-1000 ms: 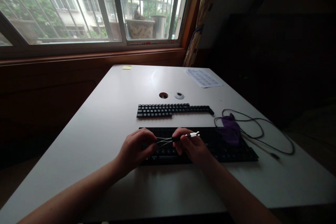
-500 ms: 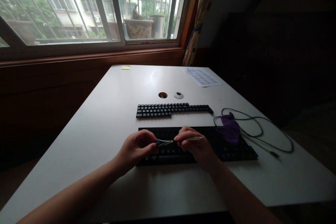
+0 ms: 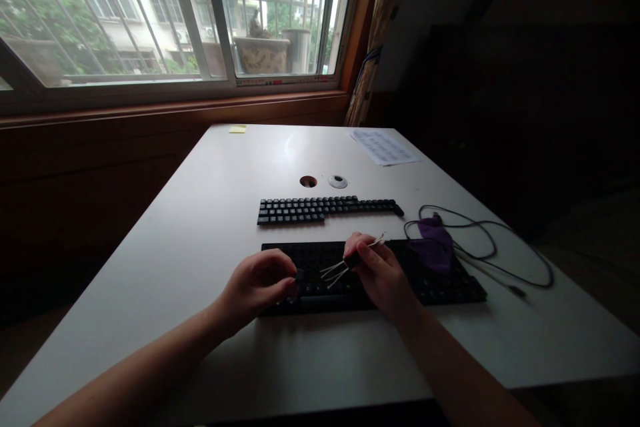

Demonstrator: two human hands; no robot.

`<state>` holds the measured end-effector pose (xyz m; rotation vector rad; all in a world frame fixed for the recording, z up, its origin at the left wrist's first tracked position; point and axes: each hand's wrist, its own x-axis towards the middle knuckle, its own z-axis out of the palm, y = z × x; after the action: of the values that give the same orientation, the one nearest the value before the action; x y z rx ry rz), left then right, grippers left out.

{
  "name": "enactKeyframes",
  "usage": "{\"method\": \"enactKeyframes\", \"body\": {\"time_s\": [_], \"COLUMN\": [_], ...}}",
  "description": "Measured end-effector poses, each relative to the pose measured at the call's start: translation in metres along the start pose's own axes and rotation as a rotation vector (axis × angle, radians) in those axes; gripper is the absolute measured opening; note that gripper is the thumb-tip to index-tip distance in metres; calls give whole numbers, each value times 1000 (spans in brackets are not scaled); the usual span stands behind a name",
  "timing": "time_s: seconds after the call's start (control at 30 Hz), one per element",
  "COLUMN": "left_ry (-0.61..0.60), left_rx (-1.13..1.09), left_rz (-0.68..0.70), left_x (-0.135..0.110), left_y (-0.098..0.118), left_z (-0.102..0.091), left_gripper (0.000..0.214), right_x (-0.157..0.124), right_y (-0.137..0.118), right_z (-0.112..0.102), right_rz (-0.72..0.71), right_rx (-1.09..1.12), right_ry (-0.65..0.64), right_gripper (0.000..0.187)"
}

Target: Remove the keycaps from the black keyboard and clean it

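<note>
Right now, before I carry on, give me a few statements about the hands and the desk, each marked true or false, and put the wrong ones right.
1. The left hand pinches a small dark key. True.
2. The right hand holds a wire tool by its dark handle. True.
3. The tool's wires are hooked around that key. False: there is a gap between them.
4. The purple cloth lies partly on the keyboard. True.
5. The loose keys lie on the near side of the keyboard. False: the loose keys lie on the desk beyond it.
</note>
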<state>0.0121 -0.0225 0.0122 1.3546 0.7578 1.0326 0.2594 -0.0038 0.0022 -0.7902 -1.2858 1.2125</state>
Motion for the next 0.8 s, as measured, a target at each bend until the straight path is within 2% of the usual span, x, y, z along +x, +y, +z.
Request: {"method": "enactKeyframes", "body": {"time_s": [0.1, 0.17, 0.27, 0.37, 0.6, 0.8], "left_ry": [12, 18, 24, 17, 41, 23], "left_rx": [32, 59, 122, 189, 284, 227], "left_rz": [2, 1, 10, 37, 71, 40], "left_x": [0, 1, 1, 2, 4, 3], "left_y": [-3, -5, -7, -8, -7, -8], "left_z": [0, -1, -1, -1, -1, -1], "left_gripper": [15, 14, 14, 12, 12, 14], "right_x": [-5, -9, -13, -12, -12, -12], "right_y": [-5, -7, -7, -4, -3, -2], "right_z": [5, 10, 16, 19, 19, 19], "right_rz": [-201, -282, -369, -407, -391, -366], "right_rx": [-247, -397, -544, -623, -631, -653], "right_ry": [-38, -150, -356, -466, -529, -465], "right_gripper": [25, 21, 37, 47, 49, 46]}}
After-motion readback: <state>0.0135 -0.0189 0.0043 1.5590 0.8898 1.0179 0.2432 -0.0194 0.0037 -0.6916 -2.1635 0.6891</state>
